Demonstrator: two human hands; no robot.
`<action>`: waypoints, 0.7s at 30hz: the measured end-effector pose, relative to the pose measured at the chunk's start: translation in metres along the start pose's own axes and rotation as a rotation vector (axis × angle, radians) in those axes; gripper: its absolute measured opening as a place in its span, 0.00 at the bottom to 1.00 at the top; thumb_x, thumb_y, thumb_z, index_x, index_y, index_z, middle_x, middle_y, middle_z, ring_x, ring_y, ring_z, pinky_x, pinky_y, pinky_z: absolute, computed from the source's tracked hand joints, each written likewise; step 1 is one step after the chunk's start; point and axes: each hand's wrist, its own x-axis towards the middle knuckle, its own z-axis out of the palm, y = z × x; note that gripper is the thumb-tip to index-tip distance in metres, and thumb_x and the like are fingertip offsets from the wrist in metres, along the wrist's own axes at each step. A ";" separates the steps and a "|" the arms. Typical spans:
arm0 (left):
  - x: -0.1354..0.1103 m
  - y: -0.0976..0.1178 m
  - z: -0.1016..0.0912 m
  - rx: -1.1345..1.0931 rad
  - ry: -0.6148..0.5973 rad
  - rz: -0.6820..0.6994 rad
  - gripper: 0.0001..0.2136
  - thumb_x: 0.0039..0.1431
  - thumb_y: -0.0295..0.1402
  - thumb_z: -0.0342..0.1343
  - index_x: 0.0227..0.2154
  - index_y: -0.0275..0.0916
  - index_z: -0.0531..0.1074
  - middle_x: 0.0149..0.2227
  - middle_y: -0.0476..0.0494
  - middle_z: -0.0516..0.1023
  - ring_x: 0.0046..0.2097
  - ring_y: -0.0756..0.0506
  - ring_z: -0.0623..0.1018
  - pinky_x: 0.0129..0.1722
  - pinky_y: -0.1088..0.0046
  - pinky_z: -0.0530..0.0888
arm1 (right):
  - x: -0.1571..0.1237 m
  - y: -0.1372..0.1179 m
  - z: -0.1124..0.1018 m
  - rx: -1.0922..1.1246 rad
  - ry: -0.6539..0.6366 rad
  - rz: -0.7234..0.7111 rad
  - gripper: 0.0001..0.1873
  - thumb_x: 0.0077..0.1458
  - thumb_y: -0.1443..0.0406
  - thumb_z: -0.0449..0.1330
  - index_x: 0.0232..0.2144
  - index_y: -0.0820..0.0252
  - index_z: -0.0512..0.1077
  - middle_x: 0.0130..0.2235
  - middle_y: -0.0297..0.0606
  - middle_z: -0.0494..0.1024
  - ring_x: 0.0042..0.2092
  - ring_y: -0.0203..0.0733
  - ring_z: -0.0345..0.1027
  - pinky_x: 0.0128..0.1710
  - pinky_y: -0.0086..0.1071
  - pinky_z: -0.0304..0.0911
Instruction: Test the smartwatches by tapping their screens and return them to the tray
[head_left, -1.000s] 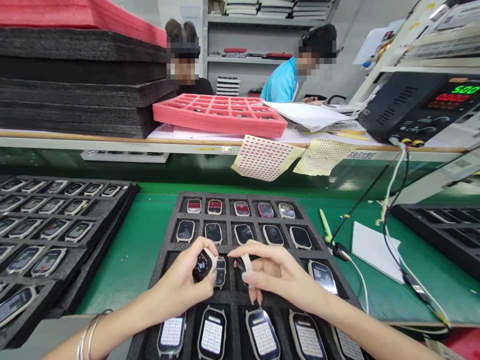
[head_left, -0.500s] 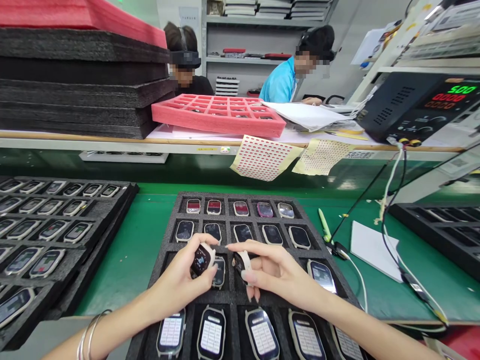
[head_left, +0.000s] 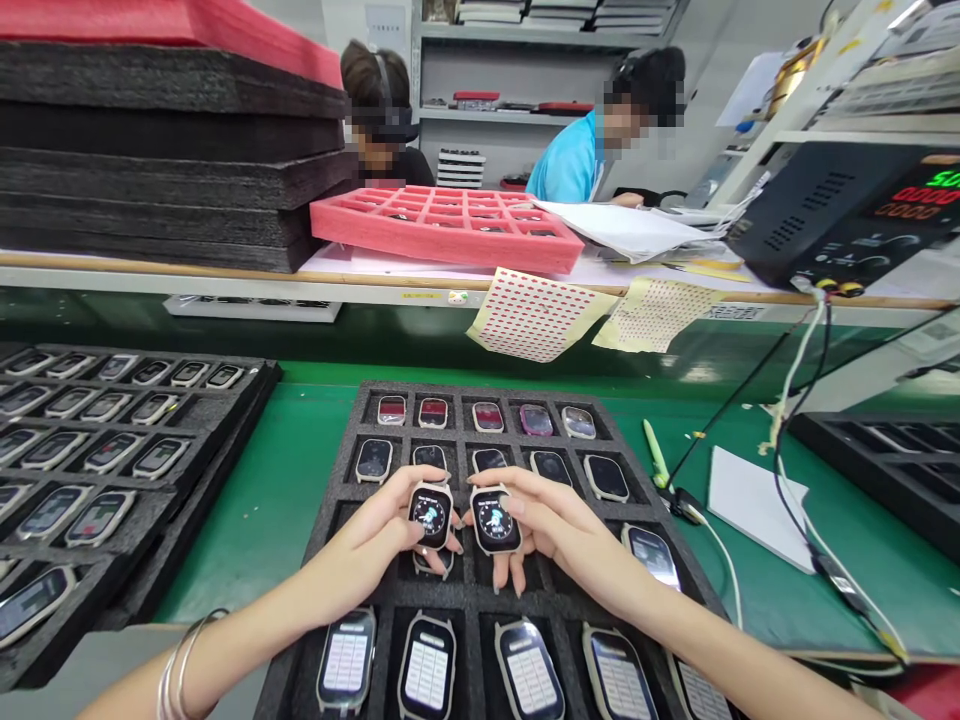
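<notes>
My left hand (head_left: 379,545) grips a smartwatch body (head_left: 430,513) with a lit dial, screen facing me. Right beside it my right hand (head_left: 559,535) grips a second lit smartwatch body (head_left: 495,522). Both are held side by side just above the middle row of a black foam tray (head_left: 341,445). That tray holds several more watch bodies in pockets: dark screens in the far rows, white keypad screens such as this watch (head_left: 426,672) in the near row.
A second black tray of watches (head_left: 105,450) lies at the left, another black tray (head_left: 885,460) at the right. A green pen (head_left: 655,452), white card (head_left: 757,495) and cables (head_left: 795,420) lie right of the tray. Behind, a pink foam tray (head_left: 450,228), stacked foam and two people.
Both hands turned their watches from edge-on to screens facing me and brought them together side by side. The view shifted slightly.
</notes>
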 end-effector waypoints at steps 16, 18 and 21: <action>0.001 0.002 0.004 0.097 -0.034 0.020 0.13 0.62 0.28 0.48 0.49 0.41 0.60 0.43 0.43 0.71 0.42 0.45 0.74 0.40 0.67 0.73 | -0.003 -0.003 0.005 -0.032 -0.008 -0.044 0.21 0.56 0.60 0.60 0.50 0.61 0.64 0.37 0.41 0.75 0.28 0.41 0.75 0.24 0.30 0.71; 0.001 0.003 0.006 0.096 -0.017 0.008 0.13 0.61 0.30 0.51 0.48 0.42 0.60 0.41 0.45 0.70 0.40 0.46 0.73 0.38 0.69 0.73 | -0.003 -0.004 0.005 -0.017 -0.042 -0.067 0.19 0.57 0.60 0.60 0.50 0.61 0.64 0.38 0.41 0.74 0.29 0.41 0.75 0.25 0.30 0.71; 0.000 0.005 0.007 0.178 0.035 -0.012 0.15 0.57 0.30 0.56 0.46 0.43 0.61 0.37 0.49 0.69 0.35 0.49 0.71 0.34 0.73 0.70 | -0.004 -0.005 0.005 0.002 -0.077 -0.089 0.20 0.58 0.60 0.60 0.51 0.61 0.65 0.38 0.41 0.75 0.31 0.41 0.75 0.27 0.31 0.71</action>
